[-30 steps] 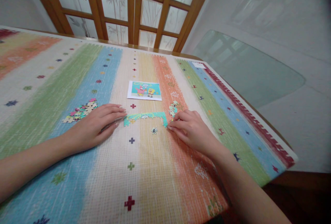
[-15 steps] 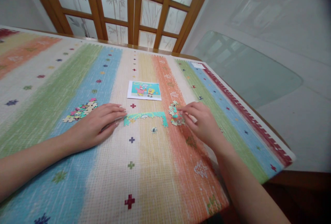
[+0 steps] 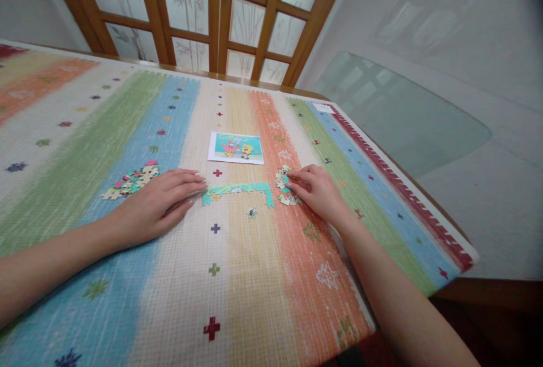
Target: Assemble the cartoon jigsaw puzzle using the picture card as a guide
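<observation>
Right, nearest you is the striped tablecloth (image 3: 182, 299), filling the bottom of the frame, with your forearms coming in from the lower left and lower right. Just below the middle of the frame, one loose piece (image 3: 251, 212) lies alone, under the gap in the joined puzzle strip (image 3: 257, 187).

Your left hand (image 3: 167, 203), left of centre, lies loosely spread and palm down, its fingertips at the strip's left end; you seem to be steadying it, and I see nothing in its grasp. Your right hand (image 3: 319, 191), right of centre, is half curled, thumb and forefinger a little apart over the small heap of pieces (image 3: 281, 180); whether a piece sits between them, I can't tell.

The strip runs across the centre of the frame, turned down at both ends. The step in hand looks like choosing a piece from that small heap. The next move calls, I judge, for a light pinch on a single piece, its tabs matched to the strip's edge, without nudging the row.

Beyond your left hand, at centre left, spreads a larger pile of pieces (image 3: 132, 181). Farther up, the picture card (image 3: 237, 147) lies face up above the strip; wood-framed doors (image 3: 215, 44) stand at the top.
</observation>
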`<state>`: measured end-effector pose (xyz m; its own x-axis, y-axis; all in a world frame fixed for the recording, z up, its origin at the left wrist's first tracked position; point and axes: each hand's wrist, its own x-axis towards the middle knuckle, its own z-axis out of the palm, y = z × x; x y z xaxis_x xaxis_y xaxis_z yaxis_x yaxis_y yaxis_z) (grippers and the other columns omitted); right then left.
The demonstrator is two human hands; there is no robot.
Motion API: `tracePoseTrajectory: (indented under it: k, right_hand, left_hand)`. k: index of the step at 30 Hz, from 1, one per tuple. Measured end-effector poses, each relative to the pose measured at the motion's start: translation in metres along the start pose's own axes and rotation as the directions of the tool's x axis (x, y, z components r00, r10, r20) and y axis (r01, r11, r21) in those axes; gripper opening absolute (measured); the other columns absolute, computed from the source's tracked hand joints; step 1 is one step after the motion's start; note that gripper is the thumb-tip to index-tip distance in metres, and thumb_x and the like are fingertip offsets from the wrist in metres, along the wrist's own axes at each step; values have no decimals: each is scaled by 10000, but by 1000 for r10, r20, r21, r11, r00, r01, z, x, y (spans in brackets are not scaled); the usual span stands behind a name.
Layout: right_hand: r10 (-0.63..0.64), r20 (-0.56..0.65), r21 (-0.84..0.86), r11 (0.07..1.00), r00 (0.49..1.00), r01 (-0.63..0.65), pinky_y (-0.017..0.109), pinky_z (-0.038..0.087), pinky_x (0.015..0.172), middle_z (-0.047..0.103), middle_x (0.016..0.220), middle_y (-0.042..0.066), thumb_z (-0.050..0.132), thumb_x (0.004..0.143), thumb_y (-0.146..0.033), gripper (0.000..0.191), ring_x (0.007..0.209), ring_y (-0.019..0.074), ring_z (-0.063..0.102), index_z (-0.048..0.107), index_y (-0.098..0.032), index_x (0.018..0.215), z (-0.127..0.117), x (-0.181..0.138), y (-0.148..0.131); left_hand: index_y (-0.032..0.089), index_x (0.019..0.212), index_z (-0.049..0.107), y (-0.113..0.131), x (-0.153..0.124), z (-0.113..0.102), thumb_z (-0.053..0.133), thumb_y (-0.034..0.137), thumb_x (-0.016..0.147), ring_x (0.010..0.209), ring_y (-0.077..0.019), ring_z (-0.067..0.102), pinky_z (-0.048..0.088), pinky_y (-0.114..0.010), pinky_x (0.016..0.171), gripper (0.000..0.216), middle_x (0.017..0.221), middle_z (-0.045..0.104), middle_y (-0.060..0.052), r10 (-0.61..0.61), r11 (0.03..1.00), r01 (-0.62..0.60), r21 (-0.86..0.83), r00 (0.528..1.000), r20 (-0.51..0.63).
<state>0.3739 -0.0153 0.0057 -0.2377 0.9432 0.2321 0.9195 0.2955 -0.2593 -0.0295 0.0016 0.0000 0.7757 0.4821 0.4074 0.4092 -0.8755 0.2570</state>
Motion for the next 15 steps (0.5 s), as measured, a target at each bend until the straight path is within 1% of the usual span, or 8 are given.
tracePoseTrajectory:
  k: [4,7,10,13,15]
  right_hand:
    - [9,14,55,998,1000,-10,436,467,858,657,968,121,646,929,-338,262,929,274,600,753,-209,1130,6,4,7]
    - [17,21,131,991,1000,-20,407,464,823,657,912,101,673,905,-342,221,875,251,596,756,-202,1054,9,8,12]
    - [54,11,213,976,998,-56,384,461,788,658,876,87,709,863,-365,196,856,242,594,742,-196,957,8,12,14]
    - [139,-20,292,948,990,-127,354,451,723,652,842,67,765,787,-441,268,797,223,588,693,-196,867,6,14,11]
    - [215,1,374,906,977,-200,326,432,652,641,789,42,787,733,-531,369,707,193,568,645,-201,819,4,14,7]
  left_hand:
    - [188,1352,554,0,0,0,475,170,983,1306,-268,521,447,-482,1095,377,1335,611,-117,3,1000,-3,-11,1000,-16]
    - [195,1352,554,-1,0,1,472,174,985,1304,-270,522,451,-489,1089,376,1337,611,-116,-1,1000,1,-8,1000,-15]
    - [190,1354,553,-1,0,1,470,169,984,1306,-273,521,451,-490,1086,380,1339,609,-120,0,1000,0,-5,1000,-14]
    - [186,1352,556,-1,1,0,477,163,980,1302,-271,524,453,-484,1086,381,1339,610,-120,7,1000,-7,-2,1000,-16]
    - [189,1351,557,-1,1,0,478,162,978,1299,-269,527,453,-481,1085,382,1337,611,-117,10,1000,-10,-1,1000,-17]
